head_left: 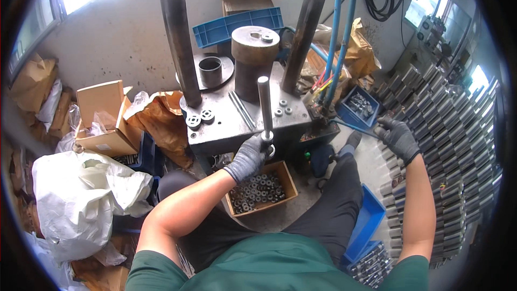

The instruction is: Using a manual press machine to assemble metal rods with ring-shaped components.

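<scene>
From my distant seat, I saw the stack of metal cylinders (441, 129) beside the right forearm (421, 199); in my judgement, a careless elbow could make some roll. Ahead stood the press table (223, 109); then came the box of rings (289, 179) and the blue tray (349, 114). The right hand (398, 139), near this tray, had curled fingers; whether they pinched something, I could not tell. The left hand (249, 156) had its fingers closed around the metal rod (264, 105), upright before the table's edge; a slack grip could drop it toward the box.

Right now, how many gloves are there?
2: one on the left hand, holding the rod; one on the right hand, near the stacked bars. No others show.
</scene>
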### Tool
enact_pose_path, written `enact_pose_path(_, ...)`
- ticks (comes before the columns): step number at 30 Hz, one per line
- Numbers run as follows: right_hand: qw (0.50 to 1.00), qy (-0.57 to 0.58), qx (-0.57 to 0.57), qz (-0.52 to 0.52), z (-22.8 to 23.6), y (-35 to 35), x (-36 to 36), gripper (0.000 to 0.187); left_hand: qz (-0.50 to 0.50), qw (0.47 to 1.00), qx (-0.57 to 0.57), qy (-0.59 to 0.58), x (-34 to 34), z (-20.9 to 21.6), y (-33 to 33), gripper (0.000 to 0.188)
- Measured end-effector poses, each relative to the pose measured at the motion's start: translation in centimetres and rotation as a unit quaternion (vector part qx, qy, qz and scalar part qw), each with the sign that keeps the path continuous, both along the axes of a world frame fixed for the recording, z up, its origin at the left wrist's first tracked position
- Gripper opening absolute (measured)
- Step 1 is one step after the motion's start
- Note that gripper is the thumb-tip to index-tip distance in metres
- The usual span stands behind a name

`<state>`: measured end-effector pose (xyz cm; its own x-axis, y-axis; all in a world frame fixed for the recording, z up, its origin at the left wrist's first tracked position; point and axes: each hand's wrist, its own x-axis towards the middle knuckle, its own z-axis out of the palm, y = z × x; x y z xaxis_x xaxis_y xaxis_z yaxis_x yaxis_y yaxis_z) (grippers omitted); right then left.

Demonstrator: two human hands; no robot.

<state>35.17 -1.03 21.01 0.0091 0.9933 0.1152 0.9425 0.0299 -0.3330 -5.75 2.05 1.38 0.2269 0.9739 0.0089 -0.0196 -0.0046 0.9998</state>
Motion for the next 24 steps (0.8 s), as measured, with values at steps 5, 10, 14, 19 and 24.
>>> enact_pose_path(5, 0.998, -0.053, -0.027, 0.026, 0.9, -0.6, -1.0, 0.048, 0.025, 0.947, 0.2, 0.251, -3.4, 1.3, 0.5, 0.014)
enact_pose_path(10, 0.997, -0.065, -0.019, 0.047, 1.2, -0.6, -1.0, 0.047, 0.074, 0.931, 0.281, 0.22, -5.1, 7.9, 2.1, 0.02)
enact_pose_path(14, 0.997, -0.054, -0.015, 0.053, 0.7, -0.3, -0.4, 0.049, -0.004, 0.949, 0.299, -0.102, -7.9, 11.6, 8.5, 0.012)
enact_pose_path(19, 0.996, -0.07, 0.006, 0.058, -0.6, 0.0, 0.5, 0.041, 0.194, 0.91, 0.334, 0.152, -6.2, 20.7, 14.1, 0.001)
enact_pose_path(24, 0.996, -0.06, -0.025, 0.067, -0.1, -0.4, 0.4, 0.043, 0.221, 0.9, 0.239, 0.29, -6.1, 22.5, 22.1, 0.011)
